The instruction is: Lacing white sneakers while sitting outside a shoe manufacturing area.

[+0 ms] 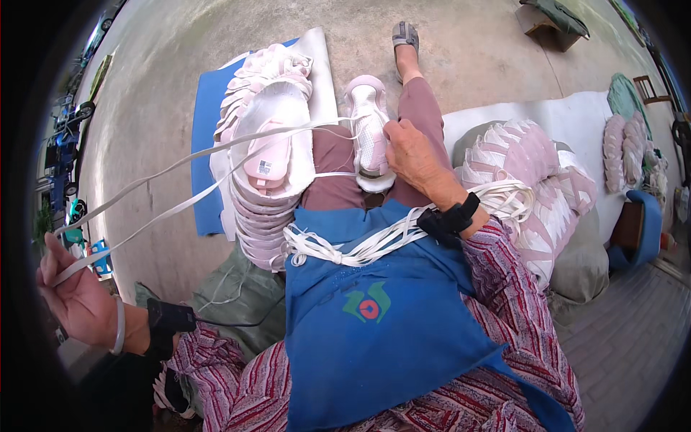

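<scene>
Between my knees stands a pink and white shoe upper, its toe end away from me. My right hand is closed on its right side; the fingertips are partly hidden. A white shoelace runs from the upper in two strands, stretched far out to the left. My left hand holds the ends of that lace in curled fingers, well away from the shoe. A bundle of white laces lies across my blue apron, and its looped end hangs near my right wrist.
To the left, stacked pink shoe uppers lean by a blue sheet. More uppers are piled on the right, near a white sheet. A blue chair stands far right. A green sack lies at my left.
</scene>
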`<state>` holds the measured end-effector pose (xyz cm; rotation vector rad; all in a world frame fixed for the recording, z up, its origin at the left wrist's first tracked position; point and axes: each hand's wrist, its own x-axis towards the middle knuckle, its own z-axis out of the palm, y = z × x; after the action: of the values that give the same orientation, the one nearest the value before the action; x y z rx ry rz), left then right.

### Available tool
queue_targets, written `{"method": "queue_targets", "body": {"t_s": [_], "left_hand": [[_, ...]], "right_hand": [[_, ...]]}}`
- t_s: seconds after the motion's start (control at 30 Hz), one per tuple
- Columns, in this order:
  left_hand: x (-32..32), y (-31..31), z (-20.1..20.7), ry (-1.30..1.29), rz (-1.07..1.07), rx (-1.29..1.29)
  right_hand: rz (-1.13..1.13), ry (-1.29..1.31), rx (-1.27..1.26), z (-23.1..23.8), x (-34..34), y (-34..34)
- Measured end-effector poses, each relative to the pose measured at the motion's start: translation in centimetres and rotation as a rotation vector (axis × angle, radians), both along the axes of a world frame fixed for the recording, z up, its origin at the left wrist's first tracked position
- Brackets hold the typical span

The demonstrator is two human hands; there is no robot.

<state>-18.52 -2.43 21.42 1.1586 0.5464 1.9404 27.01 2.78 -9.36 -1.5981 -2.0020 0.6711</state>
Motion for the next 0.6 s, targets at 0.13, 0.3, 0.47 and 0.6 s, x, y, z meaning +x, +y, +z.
{"method": "queue_targets", "body": {"t_s": [0.13, 0.3, 0.47, 0.6], "left_hand": [[13.9, 0.7, -9.3, 0.089, -0.106, -0.396], [25.3, 2.6, -15.8, 0.531, -0.3, -0.612], [27.5, 2.9, -17.0, 0.734, -0.267, -0.514], [27.8, 2.4, -17.7, 0.889, -0.193, -0.391]], "right_hand": [[0.028, 0.235, 0.152, 4.5, -0.2, 1.3], [0.112, 0.695, 0.113, 10.9, -0.7, 0.0], [0.178, 0.566, 0.268, 12.9, -1.9, -0.7], [0.189, 0.688, 0.075, 13.1, -1.9, -1.0]]}}
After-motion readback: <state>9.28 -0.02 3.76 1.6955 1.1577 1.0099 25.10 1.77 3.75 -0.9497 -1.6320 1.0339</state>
